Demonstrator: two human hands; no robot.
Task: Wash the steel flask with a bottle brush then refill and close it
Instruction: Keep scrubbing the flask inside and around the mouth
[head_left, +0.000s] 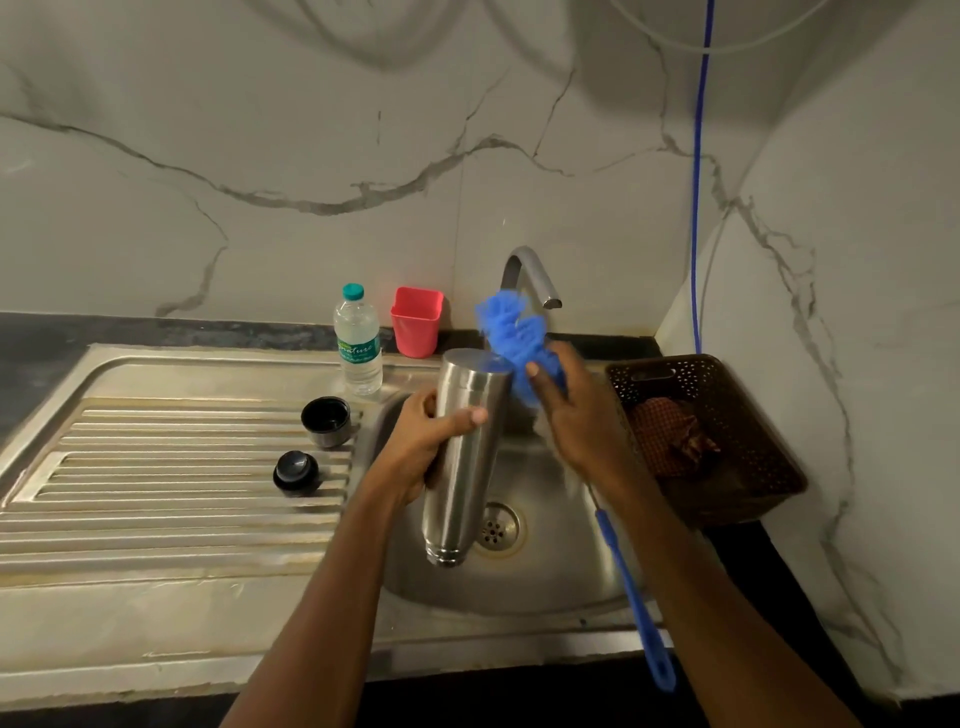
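The steel flask (464, 452) hangs upside down over the sink bowl (545, 582), base up and mouth toward the drain. My left hand (426, 441) grips its upper body. My right hand (576, 415) holds the blue bottle brush (519, 338) by its bristle head, which touches the flask's base edge; the blue handle (636, 597) trails down toward me. The flask's black cup lid (326, 421) and black stopper (296, 472) lie on the ribbed drainboard (156, 467).
A plastic water bottle (358, 343) and a red cup (416, 322) stand behind the sink by the marble wall. The tap (535, 275) arches over the bowl. A brown basket (727, 431) with a checked cloth sits at the right. The drain (496, 527) is below the flask.
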